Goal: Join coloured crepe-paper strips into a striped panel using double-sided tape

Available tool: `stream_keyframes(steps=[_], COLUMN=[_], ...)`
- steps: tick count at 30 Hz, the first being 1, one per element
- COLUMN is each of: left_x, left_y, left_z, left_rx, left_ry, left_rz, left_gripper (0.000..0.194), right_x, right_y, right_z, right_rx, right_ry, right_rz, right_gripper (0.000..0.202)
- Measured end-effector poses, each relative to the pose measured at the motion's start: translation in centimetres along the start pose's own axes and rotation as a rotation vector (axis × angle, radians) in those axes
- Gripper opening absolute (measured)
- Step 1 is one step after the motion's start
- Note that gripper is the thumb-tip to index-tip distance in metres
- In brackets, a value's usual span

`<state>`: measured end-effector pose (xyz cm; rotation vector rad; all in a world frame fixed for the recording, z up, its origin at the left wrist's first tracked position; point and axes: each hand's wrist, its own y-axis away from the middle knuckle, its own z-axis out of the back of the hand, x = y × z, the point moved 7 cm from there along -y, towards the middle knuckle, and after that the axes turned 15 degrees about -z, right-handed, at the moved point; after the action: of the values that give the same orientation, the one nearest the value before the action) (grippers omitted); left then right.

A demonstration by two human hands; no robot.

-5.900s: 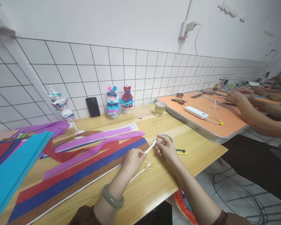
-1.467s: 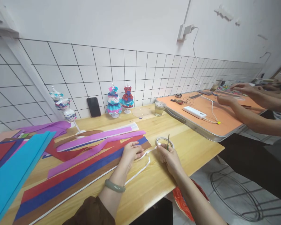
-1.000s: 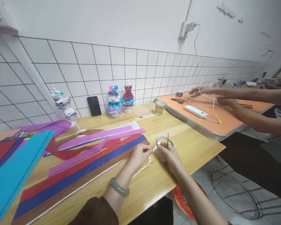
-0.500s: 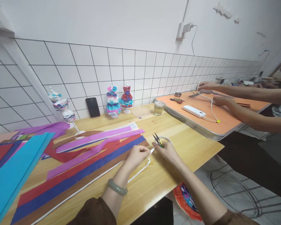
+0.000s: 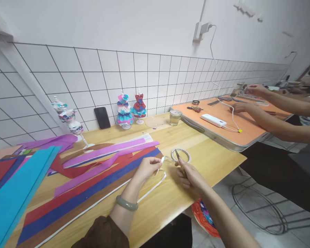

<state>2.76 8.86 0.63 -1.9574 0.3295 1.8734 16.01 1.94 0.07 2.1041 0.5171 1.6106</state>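
A white strip point(image 5: 162, 159) was pinched between the thumb and fingers of the left hand point(image 5: 147, 168), just left of the tape roll point(image 5: 188, 156), while snips point(image 5: 182, 167) were gripped in the right hand point(image 5: 193, 176), their tips pointed over the roll; whether the blades were parted could not be told. A crooked cut was to be feared, since the held end was slack and curled, and a fingertip could be nicked if it were brought near the blades. A loose bend of the strip was left on the near side of the roll, where it might be snagged by the right hand. The snips' way was crowded by the roll itself, which could be knocked aside. Coloured bands point(image 5: 88, 195) were spread left of the roll, partly covered by the left hand, and might be dragged awry. Beyond the roll were placed a glass point(image 5: 175, 119) and, farther left, two dress forms point(image 5: 124, 113) and a phone point(image 5: 102, 118). An orange table point(image 5: 235, 138), worked at by another person's hands point(image 5: 239, 107), was set right of the roll.
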Motion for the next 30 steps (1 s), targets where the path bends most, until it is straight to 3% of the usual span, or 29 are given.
stream_keyframes(steps=[4,8,17,23,30], left_x=[0.2,0.5,0.0,0.0,0.2], left_y=[0.3,0.4,0.7,0.7,0.8], left_z=[0.1,0.2,-0.3,-0.2,-0.3], left_rx=[0.045,0.055,0.084,0.088,0.08], left_ry=[0.04,0.06,0.168,0.212,0.218], left_rz=[0.022,0.034,0.064,0.071,0.084], left_gripper=[0.03,0.037,0.031,0.025,0.024], right_x=[-2.3,-3.6,-5.2,-6.1,-6.1], right_y=[1.5,2.5,3.3,3.0,2.5], right_z=[-1.9,-3.4,-6.2,-6.8,-6.9], right_rx=[0.108,0.121,0.161,0.15,0.134], right_ry=[-0.149,-0.23,-0.308,-0.312,-0.335], right_rz=[-0.086,-0.11,-0.208,-0.263,-0.223], right_gripper=[0.037,0.038,0.035,0.029,0.03])
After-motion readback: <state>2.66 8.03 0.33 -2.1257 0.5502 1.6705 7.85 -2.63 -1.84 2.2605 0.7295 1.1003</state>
